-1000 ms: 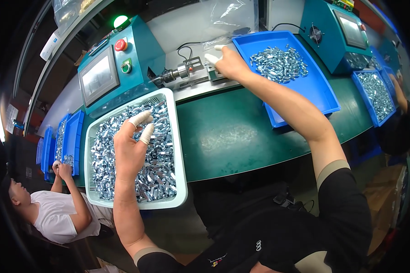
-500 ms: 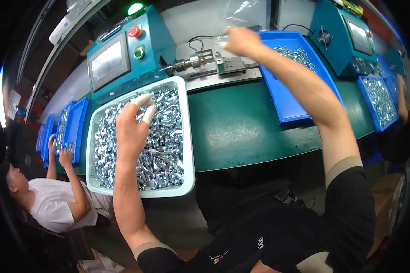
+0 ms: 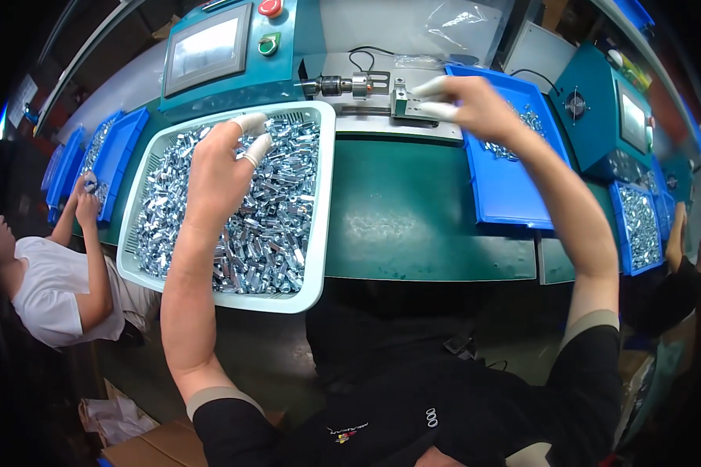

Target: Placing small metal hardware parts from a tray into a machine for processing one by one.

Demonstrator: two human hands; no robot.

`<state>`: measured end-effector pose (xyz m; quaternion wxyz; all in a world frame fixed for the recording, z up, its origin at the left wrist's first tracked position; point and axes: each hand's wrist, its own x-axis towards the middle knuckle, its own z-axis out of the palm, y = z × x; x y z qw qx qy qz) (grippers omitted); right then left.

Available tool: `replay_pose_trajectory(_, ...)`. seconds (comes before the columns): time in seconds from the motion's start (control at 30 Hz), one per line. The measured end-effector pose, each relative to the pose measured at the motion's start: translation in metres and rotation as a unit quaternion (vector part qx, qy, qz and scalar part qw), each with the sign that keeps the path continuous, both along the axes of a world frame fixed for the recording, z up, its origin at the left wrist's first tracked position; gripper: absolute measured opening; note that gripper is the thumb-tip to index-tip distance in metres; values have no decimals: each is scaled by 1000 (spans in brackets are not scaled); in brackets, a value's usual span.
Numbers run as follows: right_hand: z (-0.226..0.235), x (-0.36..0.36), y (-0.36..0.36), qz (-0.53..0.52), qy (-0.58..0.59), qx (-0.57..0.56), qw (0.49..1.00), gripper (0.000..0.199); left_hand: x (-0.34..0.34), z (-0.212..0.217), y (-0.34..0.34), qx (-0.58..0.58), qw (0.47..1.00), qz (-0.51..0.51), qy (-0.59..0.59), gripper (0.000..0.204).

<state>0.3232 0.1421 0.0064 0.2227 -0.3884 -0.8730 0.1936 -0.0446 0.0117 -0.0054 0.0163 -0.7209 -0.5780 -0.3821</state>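
Over a pale green plastic basket (image 3: 327,194) heaped with shiny hexagonal metal pieces (image 3: 265,249), my left hand (image 3: 220,171) hangs with thumb and forefinger bent and a gap between their tips. White finger cots cover those fingertips. My right hand (image 3: 479,109), slightly blurred, reaches beside the small metal fixture (image 3: 399,100) of a bench machine. Its white-covered fingers are stretched and apart, with nothing visible between them. Left of the fixture, a chuck (image 3: 335,86) points toward it.
A teal control box (image 3: 288,70) with screen and buttons stands behind the basket. At right, a blue tray (image 3: 514,202) holds loose metal pieces on the green bench (image 3: 413,249). Another teal machine (image 3: 600,117) stands beyond. A person (image 3: 54,280) in white works at far left beside blue bins (image 3: 125,156).
My right hand has come down from above the back of the machine to beside the fixture. My left hand stays over the basket, its fingertips slightly farther apart. The whole view has shifted.
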Motion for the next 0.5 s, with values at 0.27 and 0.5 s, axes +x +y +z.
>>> replay_pose_trajectory(0.27,-50,-189,-22,191,8,263,946,11,4,-4,9,-29,999,19,-17,28)
replay_pose_trajectory(0.5,-51,-205,-21,171,-50,255,951,17,-7,7,7,0,998,24,-50,28)
